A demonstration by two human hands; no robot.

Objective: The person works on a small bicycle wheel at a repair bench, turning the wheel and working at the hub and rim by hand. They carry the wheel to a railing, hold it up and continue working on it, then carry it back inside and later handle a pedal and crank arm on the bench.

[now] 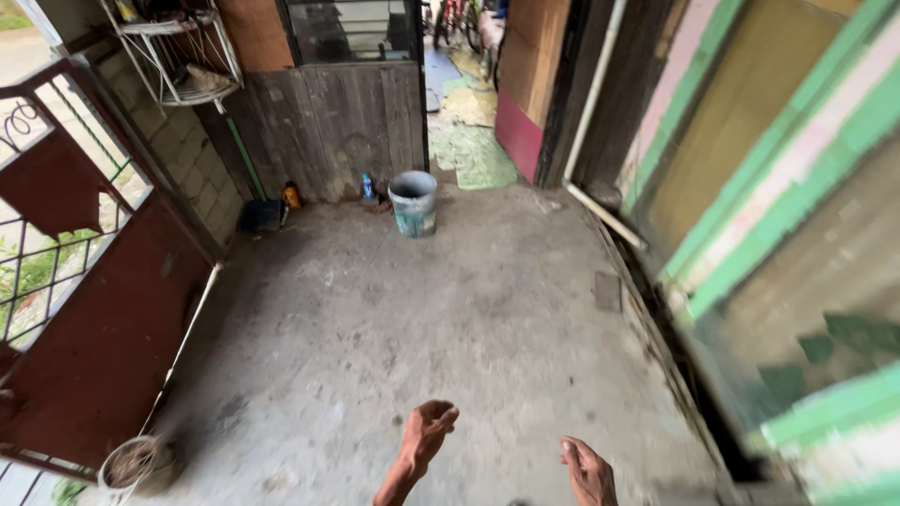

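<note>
I look down at a bare concrete floor [422,319] in a covered yard. My left hand [427,433] hangs low in the middle of the view, fingers loosely curled, holding nothing. My right hand [589,471] is beside it near the bottom edge, fingers relaxed and apart, also with nothing in it. Neither hand touches anything. The nearest object is a small round pot [131,464] at the lower left, well apart from both hands.
A grey-blue bucket [413,202] stands at the far end by a wooden wall [337,122]. A dark red metal gate [94,337] runs along the left. A green-trimmed wall [797,234] and a white pipe [591,112] line the right. Small bottles [292,195] sit by the wall.
</note>
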